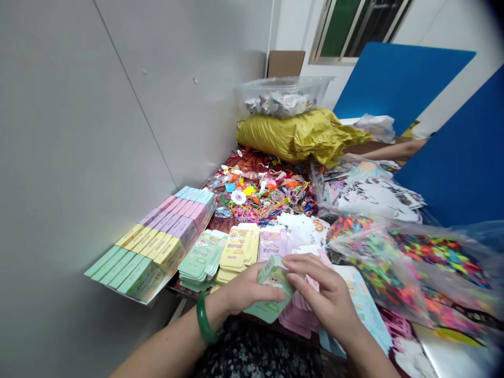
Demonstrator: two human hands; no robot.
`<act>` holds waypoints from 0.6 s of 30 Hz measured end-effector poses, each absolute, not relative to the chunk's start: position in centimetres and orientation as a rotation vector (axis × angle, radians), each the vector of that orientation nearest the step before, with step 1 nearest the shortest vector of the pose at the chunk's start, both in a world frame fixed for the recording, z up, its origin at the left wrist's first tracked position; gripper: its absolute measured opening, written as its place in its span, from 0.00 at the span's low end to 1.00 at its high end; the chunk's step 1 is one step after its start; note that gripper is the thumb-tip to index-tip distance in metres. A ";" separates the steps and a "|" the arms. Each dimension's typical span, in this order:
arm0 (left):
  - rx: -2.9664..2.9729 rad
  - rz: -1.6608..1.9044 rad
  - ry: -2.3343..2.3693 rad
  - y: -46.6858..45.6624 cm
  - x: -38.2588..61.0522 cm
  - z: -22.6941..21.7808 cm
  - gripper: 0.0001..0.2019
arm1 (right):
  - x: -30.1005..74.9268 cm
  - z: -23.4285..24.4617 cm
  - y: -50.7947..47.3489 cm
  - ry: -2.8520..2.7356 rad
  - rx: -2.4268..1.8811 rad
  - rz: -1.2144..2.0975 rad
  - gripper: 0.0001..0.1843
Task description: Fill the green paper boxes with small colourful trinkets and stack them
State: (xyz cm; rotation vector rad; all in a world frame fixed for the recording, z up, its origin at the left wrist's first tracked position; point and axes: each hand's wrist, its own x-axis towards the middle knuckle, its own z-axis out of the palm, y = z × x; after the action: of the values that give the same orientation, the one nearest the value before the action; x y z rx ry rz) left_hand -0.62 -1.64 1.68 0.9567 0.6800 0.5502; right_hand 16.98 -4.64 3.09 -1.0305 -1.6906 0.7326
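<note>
A small green carton [271,276] is sitting between both hands at the near edge of the table [230,223], just above the person's lap. The left hand [244,292], a green bangle [203,318] circling its wrist, is cupping the carton from below and the left, fingers curled partway round it and the thumb pressing along its front. The right hand [327,300] is coming over from the other side, fingers bent and close together, their tips pinching the carton's top edge.

Pink flat cartons [296,318] are lying directly under the hands, and light blue flat cartons [364,304] are showing beside the right wrist. Just beyond the carton, three fanned stacks are lying side by side: green flat cartons [201,258], yellow flat cartons [238,249] and purple flat cartons [273,242]. To the left, finished boxes [157,242] are standing in tight rows against the grey wall [79,131], running from green through yellow and purple to pink and blue.

Farther back, a heap of bright trinkets [263,197] is spreading across the table, white cut-outs [378,197] beside it. Clear bags of coloured pieces [380,260] are crowding in near the right hand. At the far end, a yellow sack [299,136] is carrying a clear tub [284,95], and another person's arm [394,150] is reaching in past the blue panels [464,157].
</note>
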 end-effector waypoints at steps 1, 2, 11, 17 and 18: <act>0.960 0.541 0.681 -1.5 -0.6 1.7 0.21 | 17.1 3.1 -4.5 -1.677 -1.068 0.764 0.14; 0.946 0.532 0.671 -1.4 -0.6 1.7 0.22 | 17.2 3.1 -4.3 -1.648 -1.113 0.812 0.13; 1.669 0.869 0.717 -1.0 -2.3 1.6 0.17 | 17.9 4.1 -1.5 -1.434 -1.272 1.376 0.13; 1.521 0.769 0.759 -0.8 -3.1 1.6 0.10 | 26.0 5.7 7.6 -1.539 -2.012 0.376 0.12; 1.443 0.756 0.780 -0.6 -3.2 1.3 0.11 | 28.0 6.0 9.6 -1.448 -2.109 0.315 0.12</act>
State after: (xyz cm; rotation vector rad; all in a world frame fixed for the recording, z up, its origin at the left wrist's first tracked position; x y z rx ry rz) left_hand -3.21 -0.62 1.34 1.4426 0.7797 0.7562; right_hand 27.98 9.56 6.05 -2.1095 -1.4483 0.3150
